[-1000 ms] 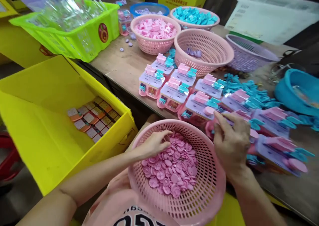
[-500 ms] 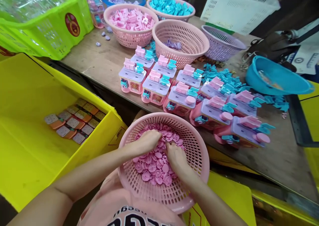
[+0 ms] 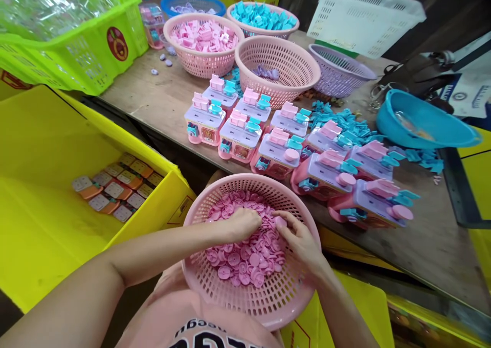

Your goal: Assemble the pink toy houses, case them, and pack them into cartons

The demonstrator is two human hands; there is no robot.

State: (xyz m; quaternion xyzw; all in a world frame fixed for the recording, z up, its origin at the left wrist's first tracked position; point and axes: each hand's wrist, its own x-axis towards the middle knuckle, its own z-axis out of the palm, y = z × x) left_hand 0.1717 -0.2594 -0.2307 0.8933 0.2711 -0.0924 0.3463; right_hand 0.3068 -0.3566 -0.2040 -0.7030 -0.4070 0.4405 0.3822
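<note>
A pink slotted plastic basket (image 3: 303,286) rests on my lap, holding a heap of small round pink plastic discs (image 3: 245,266). Over the heap, my left hand (image 3: 245,225) is closed with its fingers curled down; what they grip, if anything, is hidden. At the basket's right side my right hand (image 3: 301,238) pinches one pink disc (image 3: 281,222) between thumb and fingers. Just beyond the basket stand several pink and lilac toy machines (image 3: 240,133) in two rows. Three at the front right carry a round pink disc on top, such as the nearest toy machine (image 3: 372,202).
Behind the toys are a basket of pink parts (image 3: 203,64), a basket of blue parts (image 3: 264,28) and loose blue pieces (image 3: 341,120). A blue bowl (image 3: 422,125) sits right. Left are a green crate (image 3: 88,62) and an open yellow box (image 3: 42,184) holding toys.
My right hand has come up out of the heap toward the right with a pink disc in its fingers. My left hand has shifted slightly right and lower over the discs.
</note>
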